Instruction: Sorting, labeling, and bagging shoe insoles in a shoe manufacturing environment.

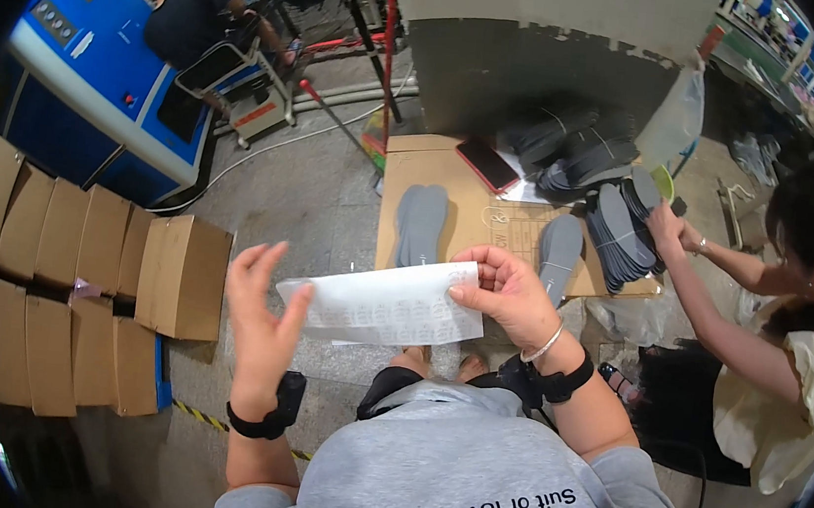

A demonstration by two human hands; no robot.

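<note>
My right hand (512,295) pinches the upper right corner of a white paper sheet (381,311) between thumb and fingers. The sheet carries rows of faint print and hangs before my body, slightly curled. At its left end my left hand (267,309) is open, fingers spread upward. The left thumb overlaps the sheet's edge; whether it touches the paper I cannot tell. Beyond the sheet, grey shoe insoles (421,224) lie stacked on a cardboard-covered table (474,226). A second stack of insoles (560,248) sits nearer my right hand.
Bundled grey insoles (618,232) and dark bundles (576,153) crowd the table's right, near a phone (487,165). At right, a co-worker's hands (673,227) handle insoles. Cardboard boxes (182,275) are piled at left, below a blue machine (101,53). Another person (194,18) sits behind.
</note>
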